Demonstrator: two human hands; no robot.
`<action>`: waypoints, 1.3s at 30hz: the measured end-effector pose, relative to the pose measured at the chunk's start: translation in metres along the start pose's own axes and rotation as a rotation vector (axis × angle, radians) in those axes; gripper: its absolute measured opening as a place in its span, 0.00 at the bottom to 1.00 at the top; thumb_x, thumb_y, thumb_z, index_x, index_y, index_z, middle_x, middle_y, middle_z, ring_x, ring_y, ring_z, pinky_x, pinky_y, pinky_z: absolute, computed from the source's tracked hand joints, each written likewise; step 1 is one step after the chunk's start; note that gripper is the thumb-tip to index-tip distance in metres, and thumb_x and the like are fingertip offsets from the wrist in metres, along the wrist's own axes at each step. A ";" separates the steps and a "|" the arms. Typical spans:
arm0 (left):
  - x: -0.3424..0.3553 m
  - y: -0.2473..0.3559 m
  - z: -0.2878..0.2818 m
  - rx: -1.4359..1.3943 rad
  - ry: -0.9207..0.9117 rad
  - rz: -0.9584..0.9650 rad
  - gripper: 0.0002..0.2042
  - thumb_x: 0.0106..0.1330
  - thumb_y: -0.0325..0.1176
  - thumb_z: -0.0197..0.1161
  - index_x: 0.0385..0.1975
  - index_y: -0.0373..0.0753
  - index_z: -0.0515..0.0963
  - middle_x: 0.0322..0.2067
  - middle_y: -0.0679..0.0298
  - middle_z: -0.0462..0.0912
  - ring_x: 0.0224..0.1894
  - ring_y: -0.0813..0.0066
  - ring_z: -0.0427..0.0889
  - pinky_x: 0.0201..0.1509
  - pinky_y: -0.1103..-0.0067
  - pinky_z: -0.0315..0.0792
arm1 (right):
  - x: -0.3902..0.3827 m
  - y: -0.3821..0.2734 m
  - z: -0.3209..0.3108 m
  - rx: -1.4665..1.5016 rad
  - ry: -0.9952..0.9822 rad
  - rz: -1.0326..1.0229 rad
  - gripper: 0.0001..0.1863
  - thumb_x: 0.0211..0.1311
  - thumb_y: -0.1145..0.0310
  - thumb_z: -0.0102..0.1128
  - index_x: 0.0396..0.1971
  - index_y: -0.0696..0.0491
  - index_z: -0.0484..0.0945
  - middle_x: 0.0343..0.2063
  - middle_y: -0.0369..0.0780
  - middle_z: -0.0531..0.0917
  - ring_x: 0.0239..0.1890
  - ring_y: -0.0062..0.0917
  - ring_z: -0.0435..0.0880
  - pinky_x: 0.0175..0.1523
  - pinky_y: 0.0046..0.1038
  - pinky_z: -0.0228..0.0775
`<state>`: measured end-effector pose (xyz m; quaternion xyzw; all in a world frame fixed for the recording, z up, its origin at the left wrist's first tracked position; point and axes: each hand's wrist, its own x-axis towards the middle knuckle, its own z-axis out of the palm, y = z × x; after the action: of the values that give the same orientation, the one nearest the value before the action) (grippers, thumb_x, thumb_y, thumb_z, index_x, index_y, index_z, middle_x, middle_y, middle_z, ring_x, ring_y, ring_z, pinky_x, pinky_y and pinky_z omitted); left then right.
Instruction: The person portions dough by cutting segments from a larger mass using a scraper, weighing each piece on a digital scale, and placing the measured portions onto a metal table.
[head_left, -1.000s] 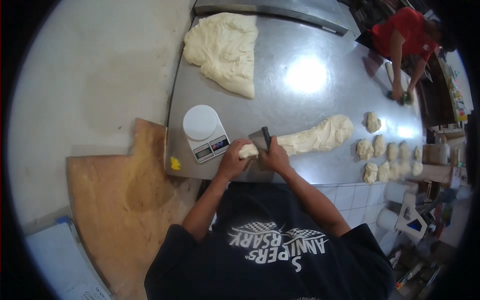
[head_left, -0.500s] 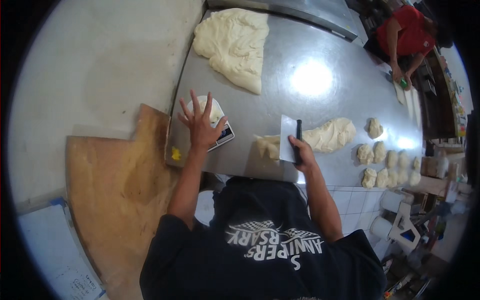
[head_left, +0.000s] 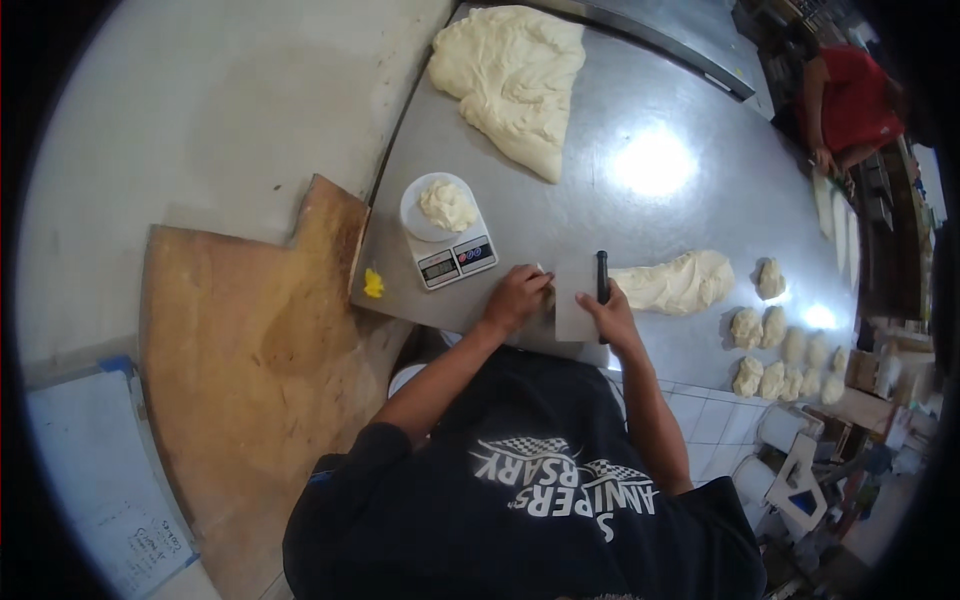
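My right hand grips a dough scraper with a flat pale blade and a black handle. The blade stands at the left end of a long strip of dough on the metal table. Just left of the blade, my left hand is closed on the strip's end; only a pale bit of dough shows at the fingertips. Beyond that hand, a white digital kitchen scale carries a lump of dough on its round plate. Neither hand touches the scale.
A large dough mass lies at the table's far left. Several portioned dough pieces sit at the right. A yellow scrap is by the left edge, next to a wooden board. Across the table, a person in red handles long dough strips.
My left hand has come from over the scale to the dough strip's end and closed there, uncovering the lump on the scale. My right hand keeps the scraper at the strip.
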<state>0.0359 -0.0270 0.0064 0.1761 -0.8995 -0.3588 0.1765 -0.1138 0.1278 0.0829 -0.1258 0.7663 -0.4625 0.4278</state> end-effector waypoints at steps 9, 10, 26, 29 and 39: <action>-0.009 -0.003 -0.006 -0.175 0.041 -0.085 0.11 0.65 0.30 0.71 0.47 0.39 0.88 0.42 0.59 0.86 0.42 0.60 0.86 0.47 0.70 0.80 | 0.011 0.017 0.011 -0.261 0.035 -0.078 0.25 0.62 0.61 0.72 0.50 0.63 0.75 0.35 0.48 0.86 0.30 0.30 0.86 0.29 0.31 0.77; -0.010 -0.003 -0.006 -0.196 0.034 -0.100 0.11 0.65 0.30 0.71 0.47 0.40 0.88 0.43 0.60 0.86 0.42 0.60 0.87 0.47 0.70 0.80 | 0.013 0.020 0.012 -0.268 0.038 -0.092 0.25 0.62 0.61 0.72 0.50 0.63 0.75 0.35 0.48 0.86 0.31 0.30 0.86 0.30 0.31 0.78; 0.017 -0.042 -0.139 0.367 0.441 -0.113 0.19 0.54 0.29 0.75 0.49 0.47 0.86 0.46 0.62 0.79 0.50 0.59 0.80 0.56 0.65 0.74 | 0.019 -0.051 0.040 -0.395 -0.027 -0.312 0.21 0.61 0.61 0.72 0.40 0.62 0.73 0.32 0.54 0.84 0.36 0.44 0.85 0.44 0.42 0.75; 0.010 -0.058 -0.137 0.311 0.458 -0.084 0.19 0.55 0.28 0.75 0.49 0.45 0.87 0.45 0.62 0.81 0.50 0.59 0.80 0.56 0.66 0.75 | 0.037 -0.065 0.065 -0.336 -0.063 -0.399 0.22 0.61 0.61 0.72 0.41 0.62 0.72 0.32 0.55 0.83 0.37 0.48 0.85 0.44 0.43 0.74; 0.004 -0.062 -0.131 0.081 0.595 -0.212 0.11 0.65 0.27 0.71 0.46 0.37 0.89 0.37 0.52 0.90 0.39 0.55 0.90 0.45 0.70 0.82 | 0.066 -0.078 0.138 -0.329 -0.094 -0.557 0.23 0.62 0.62 0.71 0.43 0.60 0.68 0.31 0.57 0.83 0.37 0.56 0.86 0.43 0.47 0.75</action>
<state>0.1021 -0.1477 0.0528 0.3731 -0.7986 -0.2717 0.3862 -0.0626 -0.0365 0.0826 -0.4193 0.7461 -0.4256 0.2938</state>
